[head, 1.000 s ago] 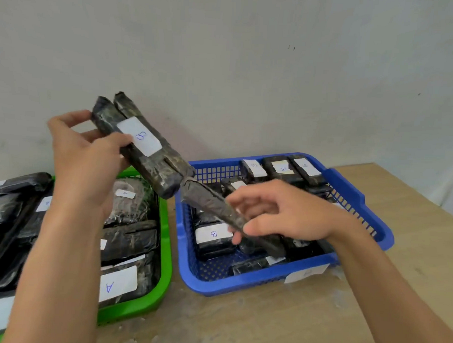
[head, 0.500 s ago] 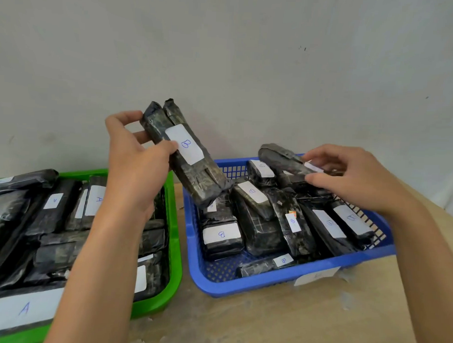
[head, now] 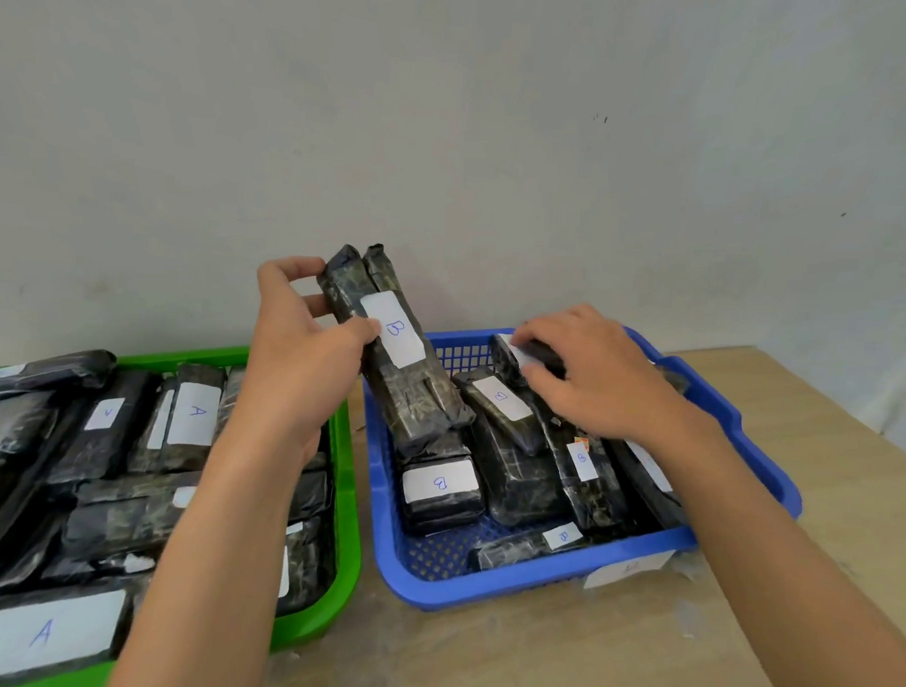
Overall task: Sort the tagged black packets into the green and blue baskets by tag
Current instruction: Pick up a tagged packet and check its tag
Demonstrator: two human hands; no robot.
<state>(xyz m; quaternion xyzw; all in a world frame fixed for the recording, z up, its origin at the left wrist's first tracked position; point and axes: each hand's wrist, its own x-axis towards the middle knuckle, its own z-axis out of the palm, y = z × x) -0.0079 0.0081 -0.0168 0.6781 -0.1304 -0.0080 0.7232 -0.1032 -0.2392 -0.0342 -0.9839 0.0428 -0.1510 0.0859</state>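
Since half a second ago the left hand (head: 306, 369) has carried its long B-tagged packet (head: 394, 351) rightward, so the packet's lower end now hangs over the blue basket's (head: 489, 583) left side. The hand grasps the packet near its upper end, thumb by the white tag, fingers behind; most of the packet slants down below the grip. Nearest, the green basket (head: 345, 499) is packed with black packets tagged A (head: 45, 632). Beside it on the wooden table (head: 558, 660), the blue basket holds packets tagged B (head: 441, 484). Farther back, the right hand (head: 593, 374) is closed on a small packet (head: 522, 356) at the basket's rear.
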